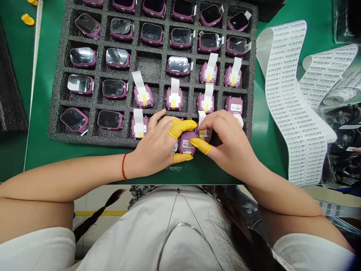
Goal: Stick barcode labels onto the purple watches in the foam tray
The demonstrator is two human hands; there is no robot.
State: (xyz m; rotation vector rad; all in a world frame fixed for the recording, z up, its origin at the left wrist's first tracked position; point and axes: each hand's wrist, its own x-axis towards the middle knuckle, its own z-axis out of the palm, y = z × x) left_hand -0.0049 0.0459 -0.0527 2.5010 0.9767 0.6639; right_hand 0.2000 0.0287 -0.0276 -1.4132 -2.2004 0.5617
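A purple smartwatch body [187,143], back side up with a barcode label, sits between my hands at the tray's front edge. My left hand [159,145] grips it with thumb and index finger, both in yellow finger cots. At its right side my right hand [228,139] is curled, its yellow-covered thumb touching the watch body; whether its fingertips hold anything is hard to see. Around them is a black foam tray [93,139] with purple watch bodies in its compartments. Some lie screen up; others are back up with white strips and yellow tape, like the watch [143,95].
Long sheets of barcode labels [284,94] curl over the green table at the right, beside a label roll [338,92]. Clear bags of dark parts [344,131] lie at the far right. Yellow finger cots [28,19] rest at the upper left.
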